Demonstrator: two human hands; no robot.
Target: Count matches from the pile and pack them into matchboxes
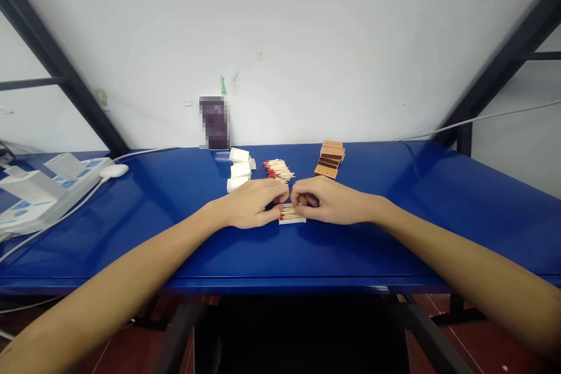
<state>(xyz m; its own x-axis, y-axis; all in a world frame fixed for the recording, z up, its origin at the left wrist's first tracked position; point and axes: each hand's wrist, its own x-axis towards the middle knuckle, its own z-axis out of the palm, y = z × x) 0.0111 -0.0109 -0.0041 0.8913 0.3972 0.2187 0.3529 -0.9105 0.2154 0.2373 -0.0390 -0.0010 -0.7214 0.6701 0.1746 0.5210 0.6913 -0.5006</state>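
I can pass over the blue tabletop (432, 198) at right and, nearer, between the forearms (169, 245). White trays (241, 170), loose matches (280, 169) and matchboxes (326, 172) obstruct the far middle; a power strip (70, 187) blocks the left, the wall (315, 47) the far side.

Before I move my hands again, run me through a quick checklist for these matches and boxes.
1. White rectangular cardboard tray open side up on the smooth blue tabletop: ok.
2. Bare left hand at the tray's left end: ok.
3. Bare right hand at its right end: ok.
4. Red-tipped wooden matches inside the tray all aligned: cannot tell, fingers cover some.
5. Loose pile of red-tipped wooden matches behind the tray: ok.
6. Orange, dark-sided cardboard sleeves squarely stacked: not ok, overlapping unevenly.
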